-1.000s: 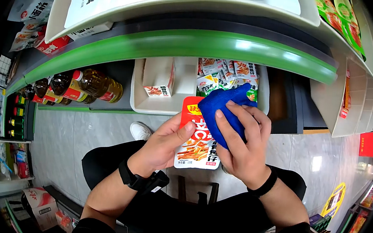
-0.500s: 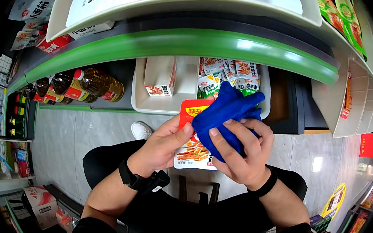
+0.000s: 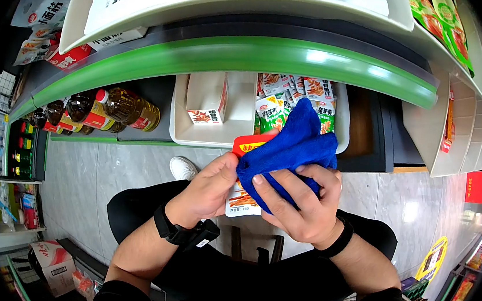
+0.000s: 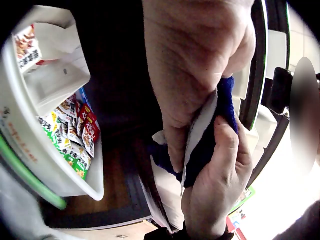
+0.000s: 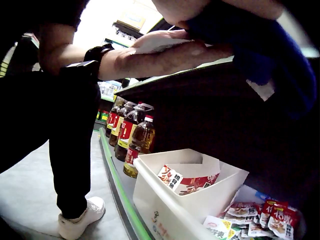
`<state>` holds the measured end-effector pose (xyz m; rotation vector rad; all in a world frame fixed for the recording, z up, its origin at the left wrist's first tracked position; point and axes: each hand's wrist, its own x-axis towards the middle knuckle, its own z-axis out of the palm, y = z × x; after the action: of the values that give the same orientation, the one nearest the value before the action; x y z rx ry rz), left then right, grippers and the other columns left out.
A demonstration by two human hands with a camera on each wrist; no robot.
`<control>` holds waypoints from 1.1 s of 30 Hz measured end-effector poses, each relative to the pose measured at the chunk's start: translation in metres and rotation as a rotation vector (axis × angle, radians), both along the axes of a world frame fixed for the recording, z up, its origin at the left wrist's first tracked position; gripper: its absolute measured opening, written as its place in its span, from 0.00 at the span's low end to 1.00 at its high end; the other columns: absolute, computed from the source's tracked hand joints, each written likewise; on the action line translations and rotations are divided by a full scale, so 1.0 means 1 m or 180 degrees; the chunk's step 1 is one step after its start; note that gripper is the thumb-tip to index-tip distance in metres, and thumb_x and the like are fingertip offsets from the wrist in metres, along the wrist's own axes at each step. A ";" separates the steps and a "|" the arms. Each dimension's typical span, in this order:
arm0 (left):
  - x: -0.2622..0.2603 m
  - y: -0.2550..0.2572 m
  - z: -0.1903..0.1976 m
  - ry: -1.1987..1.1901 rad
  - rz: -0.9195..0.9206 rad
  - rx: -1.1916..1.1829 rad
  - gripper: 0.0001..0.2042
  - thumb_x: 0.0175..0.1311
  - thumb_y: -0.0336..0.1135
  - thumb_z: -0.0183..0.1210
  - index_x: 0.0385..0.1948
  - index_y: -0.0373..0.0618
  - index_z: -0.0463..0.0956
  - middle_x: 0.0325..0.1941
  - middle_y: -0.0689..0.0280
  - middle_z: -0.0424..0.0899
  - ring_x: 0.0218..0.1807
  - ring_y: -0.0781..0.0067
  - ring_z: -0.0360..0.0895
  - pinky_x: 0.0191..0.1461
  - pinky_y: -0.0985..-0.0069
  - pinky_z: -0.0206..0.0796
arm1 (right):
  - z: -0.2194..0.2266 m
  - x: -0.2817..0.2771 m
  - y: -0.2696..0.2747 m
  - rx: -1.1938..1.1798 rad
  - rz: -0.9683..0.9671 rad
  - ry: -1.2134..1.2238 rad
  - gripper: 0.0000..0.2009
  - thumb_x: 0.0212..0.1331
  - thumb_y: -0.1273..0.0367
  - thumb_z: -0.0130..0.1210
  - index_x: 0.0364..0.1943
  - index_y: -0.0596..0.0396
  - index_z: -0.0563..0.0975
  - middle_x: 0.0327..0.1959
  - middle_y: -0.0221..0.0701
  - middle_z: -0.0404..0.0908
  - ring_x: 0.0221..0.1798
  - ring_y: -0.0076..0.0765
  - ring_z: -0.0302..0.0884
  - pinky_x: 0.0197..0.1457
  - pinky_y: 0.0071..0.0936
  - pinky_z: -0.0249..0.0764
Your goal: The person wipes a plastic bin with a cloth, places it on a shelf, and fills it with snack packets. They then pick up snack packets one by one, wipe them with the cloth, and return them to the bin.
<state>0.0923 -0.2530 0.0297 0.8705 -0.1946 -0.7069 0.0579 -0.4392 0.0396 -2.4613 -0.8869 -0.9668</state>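
Note:
My left hand [image 3: 205,190] pinches a red and white snack packet [image 3: 240,205] by its left side, thumb on the front. A blue cloth [image 3: 293,150] lies bunched across the packet's front, covering most of its print. My right hand [image 3: 308,206] grips this cloth, fingers spread over it against the packet. Seen from the left wrist, the packet's pale back [image 4: 201,122] stands nearly edge-on between both hands. The right wrist view has the cloth [image 5: 280,55] draping down beside the left hand.
Below the hands, a white bin [image 3: 179,136] on the low shelf holds an open carton [image 3: 206,98] and several small snack packets [image 3: 271,110]. Oil bottles [image 3: 132,109] stand left of it. A green-edged shelf [image 3: 250,50] overhangs the bin.
The right hand has moved the cloth left and slightly down over the packet, hiding more of its front. The left hand keeps its hold in about the same place.

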 end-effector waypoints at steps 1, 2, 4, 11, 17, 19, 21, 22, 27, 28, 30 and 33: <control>0.000 -0.001 0.000 -0.0030 -0.0007 0.0045 0.38 0.65 0.62 0.42 0.70 0.46 0.45 0.70 0.55 0.58 0.69 0.61 0.60 0.70 0.60 0.56 | -0.001 0.000 0.001 0.0007 -0.0012 -0.0018 0.22 0.39 0.56 0.62 0.45 0.40 0.82 0.46 0.22 0.76 0.45 0.37 0.65 0.44 0.32 0.62; 0.000 -0.001 -0.002 0.0006 0.0025 -0.0037 0.37 0.66 0.60 0.41 0.69 0.44 0.47 0.69 0.56 0.59 0.69 0.62 0.61 0.69 0.62 0.57 | -0.001 -0.001 0.001 0.0014 -0.0023 -0.0037 0.23 0.38 0.56 0.62 0.45 0.40 0.82 0.46 0.21 0.76 0.45 0.37 0.65 0.44 0.32 0.62; -0.002 -0.001 -0.006 0.0079 0.0089 -0.0203 0.33 0.69 0.57 0.39 0.67 0.41 0.51 0.67 0.57 0.62 0.68 0.65 0.62 0.68 0.65 0.58 | 0.000 -0.002 0.003 -0.0050 -0.0045 -0.0008 0.23 0.37 0.56 0.62 0.44 0.39 0.82 0.46 0.20 0.76 0.45 0.36 0.65 0.45 0.33 0.61; -0.002 0.000 -0.003 0.0719 -0.0183 -0.0254 0.34 0.69 0.61 0.34 0.68 0.43 0.51 0.67 0.56 0.64 0.65 0.63 0.66 0.65 0.63 0.63 | 0.002 0.004 0.000 -0.0137 -0.0220 0.0183 0.23 0.42 0.57 0.58 0.48 0.35 0.80 0.51 0.15 0.74 0.45 0.30 0.64 0.45 0.33 0.58; -0.005 -0.006 -0.001 0.0865 -0.0188 0.0231 0.35 0.67 0.64 0.30 0.68 0.47 0.52 0.66 0.58 0.67 0.64 0.61 0.69 0.65 0.61 0.64 | -0.002 0.015 -0.004 0.0116 -0.0532 0.0476 0.28 0.39 0.61 0.62 0.53 0.38 0.77 0.54 0.28 0.71 0.44 0.41 0.65 0.44 0.36 0.62; -0.003 -0.006 -0.002 0.0950 -0.0105 0.0144 0.35 0.68 0.64 0.30 0.67 0.47 0.53 0.66 0.58 0.67 0.64 0.61 0.69 0.66 0.61 0.63 | -0.011 0.010 0.005 0.0184 -0.0501 0.0447 0.27 0.39 0.62 0.62 0.52 0.39 0.78 0.53 0.30 0.71 0.44 0.41 0.66 0.45 0.36 0.62; -0.001 -0.007 -0.006 0.0971 0.0170 -0.0028 0.32 0.71 0.60 0.32 0.64 0.44 0.59 0.61 0.61 0.72 0.60 0.67 0.72 0.63 0.68 0.66 | -0.011 0.002 0.012 0.0115 -0.0203 0.0487 0.23 0.42 0.64 0.58 0.50 0.42 0.79 0.51 0.27 0.72 0.43 0.37 0.66 0.45 0.34 0.62; 0.001 -0.007 -0.005 0.0805 0.0095 0.0100 0.32 0.70 0.61 0.32 0.66 0.45 0.57 0.63 0.59 0.69 0.63 0.63 0.69 0.66 0.65 0.63 | -0.013 -0.002 0.015 0.0123 -0.0103 0.0518 0.23 0.43 0.64 0.57 0.49 0.43 0.79 0.51 0.25 0.72 0.43 0.35 0.67 0.45 0.33 0.61; 0.005 -0.009 0.000 0.1070 0.0021 -0.0196 0.34 0.70 0.62 0.31 0.67 0.45 0.55 0.65 0.57 0.67 0.64 0.59 0.68 0.67 0.63 0.61 | -0.010 0.004 0.010 -0.0061 -0.0121 0.0422 0.24 0.41 0.60 0.58 0.50 0.36 0.79 0.51 0.21 0.72 0.45 0.33 0.65 0.46 0.35 0.60; 0.002 -0.007 -0.002 0.1191 0.0002 -0.0430 0.34 0.69 0.63 0.32 0.67 0.46 0.55 0.64 0.57 0.68 0.62 0.61 0.70 0.65 0.62 0.64 | -0.011 0.009 0.008 -0.0082 -0.0373 0.0446 0.25 0.41 0.57 0.59 0.51 0.33 0.78 0.53 0.21 0.71 0.47 0.33 0.64 0.46 0.37 0.59; -0.003 -0.011 -0.001 0.1217 -0.0039 -0.0172 0.34 0.69 0.63 0.33 0.66 0.46 0.56 0.64 0.57 0.69 0.61 0.62 0.72 0.64 0.62 0.65 | -0.007 0.017 0.003 0.0096 -0.0608 0.0600 0.27 0.43 0.58 0.61 0.55 0.36 0.76 0.55 0.27 0.69 0.48 0.40 0.64 0.48 0.39 0.61; -0.004 -0.013 -0.007 0.1440 -0.0113 -0.0480 0.33 0.69 0.62 0.35 0.65 0.45 0.59 0.62 0.58 0.71 0.59 0.62 0.74 0.62 0.63 0.67 | -0.013 0.015 0.008 0.0259 -0.0627 0.0837 0.28 0.43 0.62 0.61 0.56 0.42 0.75 0.56 0.33 0.69 0.48 0.46 0.64 0.51 0.41 0.64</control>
<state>0.0879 -0.2660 0.0229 0.5467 0.1404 -0.8917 0.0732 -0.4315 0.0267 -2.5633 -0.5175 -0.7002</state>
